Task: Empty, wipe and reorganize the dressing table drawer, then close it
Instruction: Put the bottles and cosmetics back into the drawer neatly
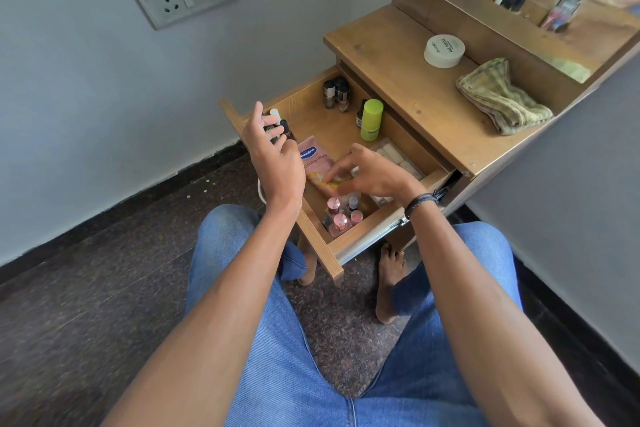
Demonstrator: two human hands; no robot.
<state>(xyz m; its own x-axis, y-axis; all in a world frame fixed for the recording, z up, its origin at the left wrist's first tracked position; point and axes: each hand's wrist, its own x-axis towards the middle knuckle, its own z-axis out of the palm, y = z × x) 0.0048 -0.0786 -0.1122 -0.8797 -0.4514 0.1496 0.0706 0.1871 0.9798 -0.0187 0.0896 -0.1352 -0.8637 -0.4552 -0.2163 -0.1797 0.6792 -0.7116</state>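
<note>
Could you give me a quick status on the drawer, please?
Left hand grips small tubes; right hand pinches Vaseline tube; drawer open; cloth on tabletop.

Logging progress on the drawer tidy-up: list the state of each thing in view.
Drawer: pulled open, things inside.
Pink tube: lying flat in the drawer.
Left hand: holds small tubes over the drawer's corner.
Right hand: seems to pinch the tube's yellow end.
Green bottle: upright, capped.
Nail polish bottles: upright, back corner.
Perfume bottles: upright, capped, front corner.
White jar: lidded, on the tabletop.
Cloth: crumpled on the tabletop.
</note>
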